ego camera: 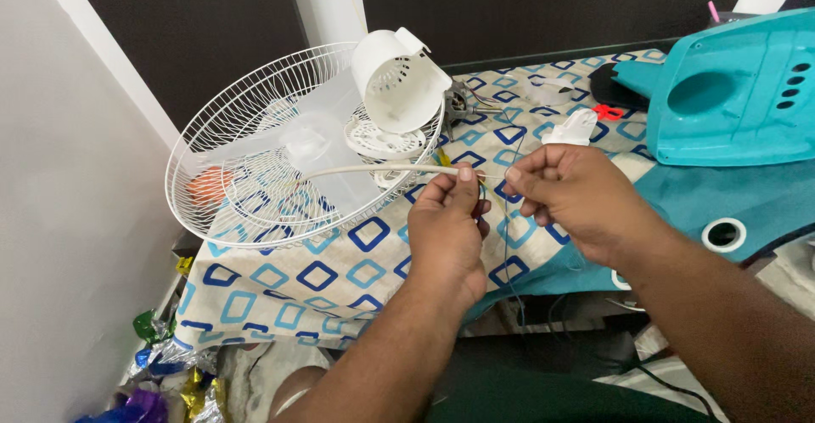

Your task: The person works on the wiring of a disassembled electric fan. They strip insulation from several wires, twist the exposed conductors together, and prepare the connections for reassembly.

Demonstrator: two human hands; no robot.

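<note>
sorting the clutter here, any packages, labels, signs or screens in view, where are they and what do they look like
No labels, signs or screens show.
Foil wrappers: crumpled on the floor at lower left, beside the white wall; shiny silver, gold, green, blue and purple.
The left hand and right hand pinch a white cable, not a package.

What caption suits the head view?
Both hands, left hand and right hand, pinch thin wires from a white sheathed cable beside a white wire fan guard.
</note>
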